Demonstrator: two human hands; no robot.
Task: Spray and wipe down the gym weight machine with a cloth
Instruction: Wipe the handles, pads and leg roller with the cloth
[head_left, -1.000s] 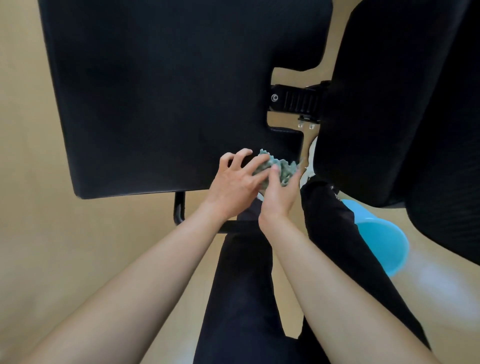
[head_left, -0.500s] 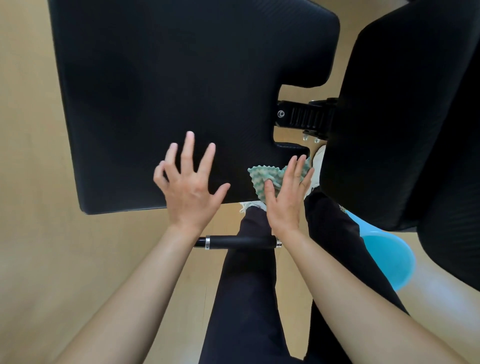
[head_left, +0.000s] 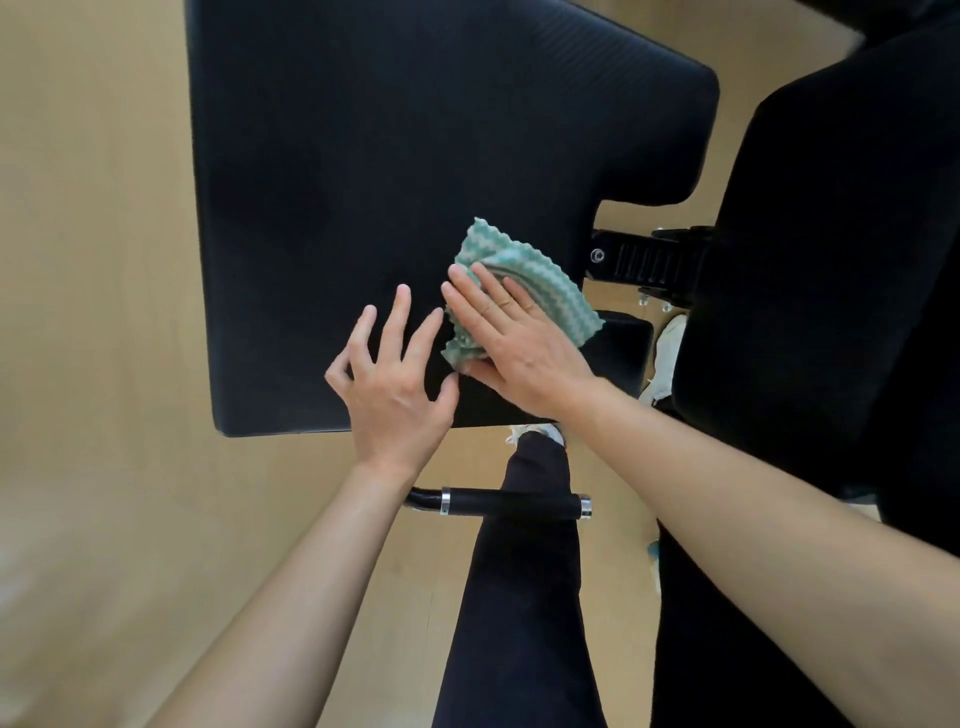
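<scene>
Head view, looking down. The large black seat pad (head_left: 389, 156) of the weight machine fills the upper middle of the frame, over a tan floor (head_left: 93, 312). The cloth (head_left: 540, 280), green with white zigzag stripes, lies crumpled on the pad's top surface, toward its near right corner and close to the notch in the right edge. The right grip (head_left: 511, 345) lies flat on the cloth: fingers straight and together, palm down, pressing it against the pad rather than clasping it. The thumb lies along the cloth's near edge. The far and right parts of the cloth show past the fingertips. The left grip (head_left: 392, 395) is released, fingers spread and extended, and sits over the pad at its near edge, just left of the cloth. Whether its palm bears on the pad cannot be told. A second black pad (head_left: 831, 260) fills the right side. A ribbed black bracket (head_left: 649, 260) with one screw head spans the gap between the two pads. Nearer, below the seat pad, a black handle bar (head_left: 511, 504) with chrome rings runs left to right. A dark trouser leg (head_left: 519, 597) passes behind the bar. A white shoe (head_left: 667, 343) shows between the pads.
</scene>
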